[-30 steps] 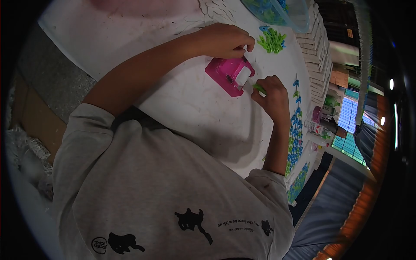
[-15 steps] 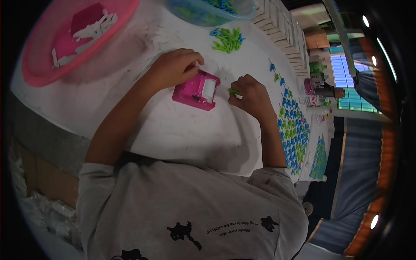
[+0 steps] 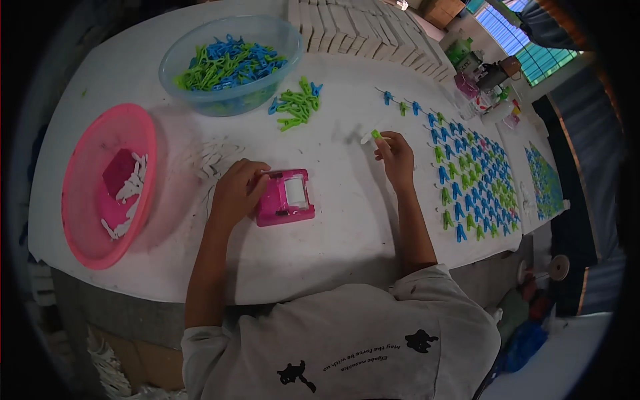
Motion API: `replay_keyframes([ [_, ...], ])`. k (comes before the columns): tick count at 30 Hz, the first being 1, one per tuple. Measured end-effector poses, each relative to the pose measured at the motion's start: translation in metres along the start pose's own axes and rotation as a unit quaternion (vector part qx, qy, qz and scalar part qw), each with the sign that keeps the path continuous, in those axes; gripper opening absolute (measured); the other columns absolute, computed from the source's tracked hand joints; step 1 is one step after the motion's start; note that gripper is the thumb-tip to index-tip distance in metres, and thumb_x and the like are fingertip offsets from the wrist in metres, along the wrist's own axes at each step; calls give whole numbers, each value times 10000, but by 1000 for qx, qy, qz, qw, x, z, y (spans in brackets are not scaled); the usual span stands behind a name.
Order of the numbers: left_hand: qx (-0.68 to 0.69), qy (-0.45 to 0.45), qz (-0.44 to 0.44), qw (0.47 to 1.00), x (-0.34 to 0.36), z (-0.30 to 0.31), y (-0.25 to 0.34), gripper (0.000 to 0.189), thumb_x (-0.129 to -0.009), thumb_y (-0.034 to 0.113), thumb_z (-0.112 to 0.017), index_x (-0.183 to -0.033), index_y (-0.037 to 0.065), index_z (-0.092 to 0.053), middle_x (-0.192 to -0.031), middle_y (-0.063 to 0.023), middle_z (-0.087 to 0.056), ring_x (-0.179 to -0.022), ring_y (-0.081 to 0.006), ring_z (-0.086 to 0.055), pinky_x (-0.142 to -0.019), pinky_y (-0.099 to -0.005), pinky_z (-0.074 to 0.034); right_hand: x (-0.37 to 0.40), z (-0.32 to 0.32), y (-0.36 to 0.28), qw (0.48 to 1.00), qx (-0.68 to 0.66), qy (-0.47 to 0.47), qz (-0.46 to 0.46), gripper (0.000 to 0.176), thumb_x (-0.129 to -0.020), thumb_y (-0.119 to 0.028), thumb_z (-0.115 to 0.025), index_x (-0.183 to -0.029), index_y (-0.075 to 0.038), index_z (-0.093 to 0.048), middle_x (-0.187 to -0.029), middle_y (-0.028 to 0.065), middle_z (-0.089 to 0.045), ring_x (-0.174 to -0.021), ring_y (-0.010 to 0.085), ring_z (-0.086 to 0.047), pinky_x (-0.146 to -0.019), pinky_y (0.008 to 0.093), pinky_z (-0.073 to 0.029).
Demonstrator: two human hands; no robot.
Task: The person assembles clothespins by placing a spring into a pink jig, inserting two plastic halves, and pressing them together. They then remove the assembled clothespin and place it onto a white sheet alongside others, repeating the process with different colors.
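Note:
My right hand [image 3: 396, 160] pinches a green clip [image 3: 376, 134] with a small white piece at its end, raised over the white table [image 3: 347, 220]. My left hand [image 3: 239, 191] is at the left edge of a pink device [image 3: 285, 197] with a white block on top, fingers bent; what its fingertips hold, if anything, is too small to tell. Behind the device lies a loose pile of green and blue clips [image 3: 298, 103]. Rows of blue and green clips [image 3: 467, 173] are laid out to the right of my right hand.
A pink basin [image 3: 150, 167] with white strips and a dark pink block stands at the left. Farther back is a blue bowl [image 3: 233, 101] full of clips. Stacked white boxes [image 3: 363, 32] line the back edge. Bottles [image 3: 460, 50] stand at the back right.
The view has turned and now shows more of the table. My right hand has moved away from the pink device, out to the right and farther back, with the green clip.

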State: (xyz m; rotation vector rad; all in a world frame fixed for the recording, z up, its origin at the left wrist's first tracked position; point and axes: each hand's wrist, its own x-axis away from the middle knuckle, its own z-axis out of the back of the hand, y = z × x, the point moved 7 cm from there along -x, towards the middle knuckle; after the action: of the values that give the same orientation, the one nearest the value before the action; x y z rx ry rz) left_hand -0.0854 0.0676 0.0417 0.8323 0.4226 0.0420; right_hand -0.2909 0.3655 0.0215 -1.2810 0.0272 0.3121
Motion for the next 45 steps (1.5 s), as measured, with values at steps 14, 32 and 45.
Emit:
replay_keyframes([
  [14,14,-6,11,1000,-5,-8,1,114,-842,56,-664,-952,28,-661,-841,-87,-617,-674,-183,-560,-629,-296,-464,5,22,22,987,120,108,19,256,-905,-201,-664,-1010,32,-683,-816,147,-682,-691,207,-658,-660,309,-519],
  [32,17,-7,17,1000,-4,-9,0,93,-847,47,-669,-937,26,-664,-822,-66,-603,-667,-154,-535,-611,-278,-447,4,68,25,913,358,194,21,277,-848,-255,-696,-829,21,-707,-795,193,-638,-704,337,-619,-688,416,-508],
  [45,28,-9,18,999,-4,-10,1,97,-850,25,-663,-947,18,-664,-821,-62,-582,-669,-142,-529,-591,-262,-436,0,69,28,917,376,131,-24,300,-823,-257,-724,-807,41,-691,-799,211,-638,-726,350,-618,-698,421,-504],
])
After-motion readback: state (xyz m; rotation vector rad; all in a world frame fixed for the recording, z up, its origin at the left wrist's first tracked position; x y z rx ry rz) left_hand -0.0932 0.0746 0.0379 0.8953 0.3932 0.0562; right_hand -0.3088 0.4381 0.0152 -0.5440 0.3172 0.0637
